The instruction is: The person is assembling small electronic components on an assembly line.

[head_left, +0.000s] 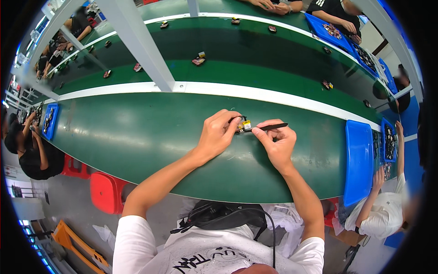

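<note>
Starting at the left, a blue tray (49, 120) of small dark parts sits at the edge of the smooth green bench (137, 137), in front of a seated co-worker; a red stool (107, 192) stands below the bench edge. At the middle, the left hand (218, 136) pinches a small component (243, 126), a yellow-and-black block, between thumb and fingertips, holding it just above the bench surface. The right hand (278, 142) closes around a slim black tool (272, 126), pen-shaped and matte, whose tip touches the component's right side. By my judgement this is a working step on the part itself, prying or pressing at a seam, and the next move calls for a steady pinch and light, well-aimed pressure. Farther right lies a glossy blue lid (358, 162), beside a parts tray (389, 142) tended by another person.
</note>
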